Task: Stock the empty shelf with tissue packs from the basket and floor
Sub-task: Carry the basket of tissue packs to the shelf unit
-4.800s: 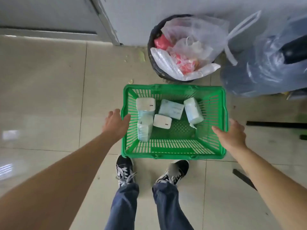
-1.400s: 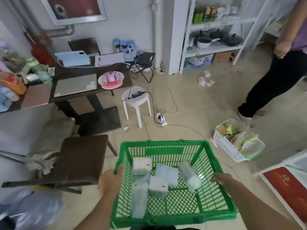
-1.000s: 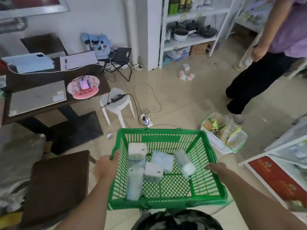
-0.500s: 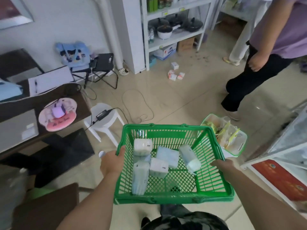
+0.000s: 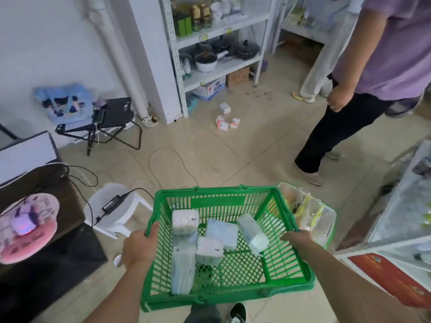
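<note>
Basket: I carry a green plastic basket (image 5: 235, 287) at waist height over a tiled floor (image 5: 198, 155), gripped on both side rims.
Left hand: my left hand (image 5: 138, 247) clamps the left rim, thumb hooked over the top edge, fingers (image 5: 123, 259) curled under and out of sight.
Right hand: my right hand (image 5: 297, 238) holds the right rim; I cannot tell how its fingers are set, the rim hides them.
Tissue packs in basket: five pale packs (image 5: 210, 250) lie loose on the mesh bottom, bunched toward the left and far side, some touching, one long pack (image 5: 253, 233) tilted at right.
Tissue packs on floor: a few small packs (image 5: 227, 121) sit scattered near the foot of the white shelf unit (image 5: 217, 33).
Shelf unit: bottles above, dark pots on the level below, boxes at the bottom.
Bystander: a person in a purple top and black trousers (image 5: 338, 127) stands at right.
Second basket: a white-and-green basket (image 5: 326, 229) of packets rests on the floor just beyond my right hand.
</note>
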Demonstrator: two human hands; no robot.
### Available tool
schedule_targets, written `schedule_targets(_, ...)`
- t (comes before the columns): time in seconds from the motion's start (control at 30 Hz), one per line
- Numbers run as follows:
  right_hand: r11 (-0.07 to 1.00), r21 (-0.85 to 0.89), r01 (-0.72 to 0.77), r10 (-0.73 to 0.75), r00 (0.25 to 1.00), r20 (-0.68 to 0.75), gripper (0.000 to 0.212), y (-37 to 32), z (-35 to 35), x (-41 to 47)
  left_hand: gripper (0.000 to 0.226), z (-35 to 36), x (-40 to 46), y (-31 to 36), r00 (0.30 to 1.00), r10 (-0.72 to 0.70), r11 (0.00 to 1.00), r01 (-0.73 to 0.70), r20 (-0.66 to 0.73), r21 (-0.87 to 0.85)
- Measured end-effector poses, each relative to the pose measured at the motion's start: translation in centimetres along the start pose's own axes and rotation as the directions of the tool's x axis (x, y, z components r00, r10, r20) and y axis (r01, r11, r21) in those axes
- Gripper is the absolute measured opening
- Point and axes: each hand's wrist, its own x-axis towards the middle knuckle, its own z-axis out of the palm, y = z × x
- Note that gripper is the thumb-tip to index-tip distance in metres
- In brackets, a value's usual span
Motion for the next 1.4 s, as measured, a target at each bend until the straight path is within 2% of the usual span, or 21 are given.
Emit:
schedule_targets(0.23,0.999,0.025,-0.025,0.027,0.999,-0.047,0.043,-6.8,-0.2,3.8,0.075,2.1,7.9,5.4,0.999,0.005,1.0,-0.004,0.042,-0.025)
schedule_targets(0.5,0.993,0.112,-0.045,0.057,0.992,-0.109,0.038,-13.0,-1.1,8.8,0.07,4.0,16.8,13.7,0.995,0.046,0.999,-0.046,0.086,0.008)
schedule_targets(0.63,0.992,0.122,-0.039,0.05,0.995,-0.082,0.035,-17.1,-1.6,12.2,0.07,5.2,20.9,18.6,0.993,0.068,0.998,-0.067,0.1,-0.006)
schedule_targets(0.93,0.999,0.048,-0.007,0.012,0.995,-0.104,0.025,-28.5,-2.9,19.2,0.068,6.9,28.8,26.2,0.993,-0.016,0.999,0.021,0.12,-0.038)
schedule_targets(1.17,0.999,-0.017,0.042,-0.044,0.991,-0.124,0.04,-37.6,-1.7,23.9,0.063,9.0,37.0,29.9,0.985,-0.063,0.997,0.069,0.162,-0.034)
schedule_targets(1.33,0.999,-0.01,0.038,-0.039,0.985,-0.167,0.058,-43.5,-1.7,25.7,0.048,9.9,44.5,33.9,0.952,-0.015,1.0,0.016,0.306,0.001)
schedule_targets(1.4,0.999,0.019,0.037,-0.033,0.981,-0.191,0.056,-45.4,-1.7,26.0,0.044,10.3,47.0,35.9,0.94,0.0,1.0,0.001,0.34,-0.003)
